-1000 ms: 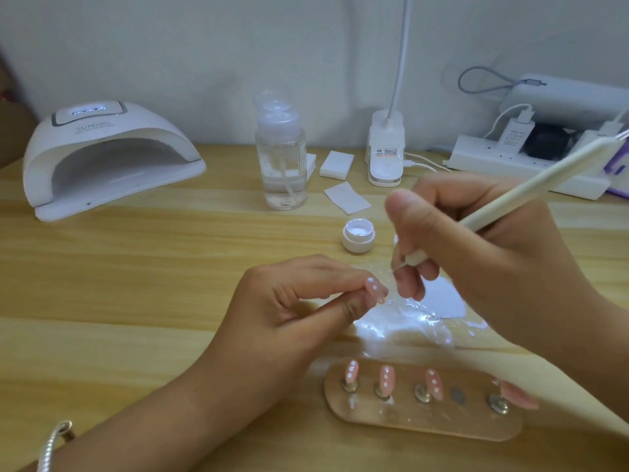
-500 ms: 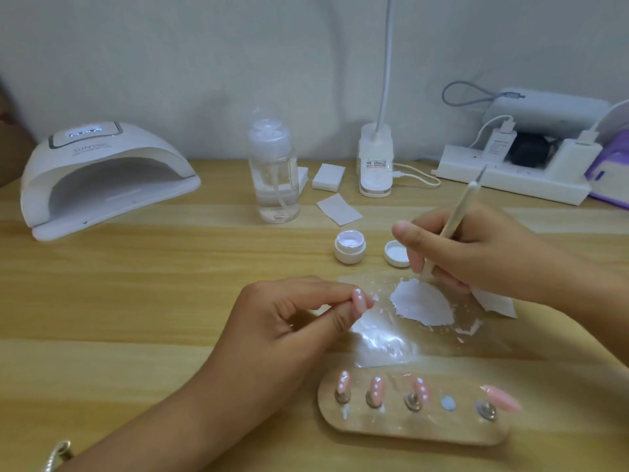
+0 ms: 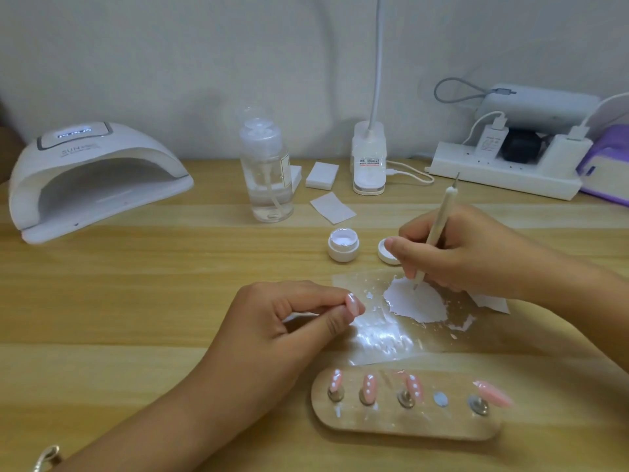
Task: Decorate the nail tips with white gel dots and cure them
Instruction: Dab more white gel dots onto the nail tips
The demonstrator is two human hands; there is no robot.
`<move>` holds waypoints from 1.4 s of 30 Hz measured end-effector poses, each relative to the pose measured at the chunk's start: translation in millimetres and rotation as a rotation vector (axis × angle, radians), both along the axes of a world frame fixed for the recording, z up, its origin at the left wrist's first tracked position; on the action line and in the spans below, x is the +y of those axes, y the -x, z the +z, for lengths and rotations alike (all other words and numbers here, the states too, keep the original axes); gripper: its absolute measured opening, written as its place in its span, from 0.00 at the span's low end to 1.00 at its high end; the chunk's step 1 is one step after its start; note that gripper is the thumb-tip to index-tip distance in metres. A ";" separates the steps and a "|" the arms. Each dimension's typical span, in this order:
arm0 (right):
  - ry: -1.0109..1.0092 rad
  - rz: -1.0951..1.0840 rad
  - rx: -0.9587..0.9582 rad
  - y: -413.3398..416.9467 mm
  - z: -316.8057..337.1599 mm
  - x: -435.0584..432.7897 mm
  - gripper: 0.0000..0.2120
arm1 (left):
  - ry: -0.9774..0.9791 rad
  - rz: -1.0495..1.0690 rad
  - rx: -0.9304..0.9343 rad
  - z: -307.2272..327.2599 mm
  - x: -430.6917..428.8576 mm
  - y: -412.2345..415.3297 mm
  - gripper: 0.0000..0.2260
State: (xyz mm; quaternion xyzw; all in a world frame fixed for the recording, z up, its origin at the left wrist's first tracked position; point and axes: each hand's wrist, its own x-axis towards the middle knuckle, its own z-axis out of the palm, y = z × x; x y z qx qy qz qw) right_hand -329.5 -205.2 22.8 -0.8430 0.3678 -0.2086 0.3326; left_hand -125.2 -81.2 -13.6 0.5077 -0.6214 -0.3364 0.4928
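Note:
My left hand (image 3: pixel 272 321) pinches a pink nail tip (image 3: pixel 454 336) between thumb and forefinger. My right hand (image 3: pixel 473 253) grips a cream dotting pen (image 3: pixel 434 229), its point touching a patch of white gel (image 3: pixel 417 303) spread on a clear plastic sheet (image 3: pixel 384 338). An open white gel jar (image 3: pixel 343 245) stands behind the sheet, its lid (image 3: pixel 384 253) partly hidden by my right fingers. In front lies a wooden holder (image 3: pixel 401 424) with three dotted pink tips, one bare magnet and one plain pink tip (image 3: pixel 493 393). The white curing lamp (image 3: pixel 92 178) sits at the far left.
A clear pump bottle (image 3: pixel 267 172), white wipe pads (image 3: pixel 321 175), a loose wipe (image 3: pixel 332 207) and a desk-lamp base (image 3: pixel 369 161) stand at the back. A power strip (image 3: pixel 503 175) with chargers and a purple box (image 3: pixel 606 172) fill the back right.
My right hand has moved away from the held nail tip down to the white gel patch, the pen tip now touching it. The left hand has lowered slightly, still pinching the tip.

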 end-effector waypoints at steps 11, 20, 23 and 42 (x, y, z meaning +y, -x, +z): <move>0.031 -0.011 -0.006 -1.3 -0.4 3.7 0.21 | 0.007 -0.010 -0.009 0.2 0.2 -0.7 0.06; 0.130 -0.059 -0.061 -4.2 -7.0 3.6 0.21 | 0.013 -0.007 -0.031 -0.4 0.5 -1.8 0.05; 0.135 -0.107 -0.241 -5.8 -1.6 7.5 0.21 | 0.011 -0.003 -0.030 -0.9 0.2 -1.7 0.05; 0.006 0.064 -0.577 -34.9 14.2 65.8 0.17 | 0.145 -0.015 -0.048 6.1 2.9 0.1 0.03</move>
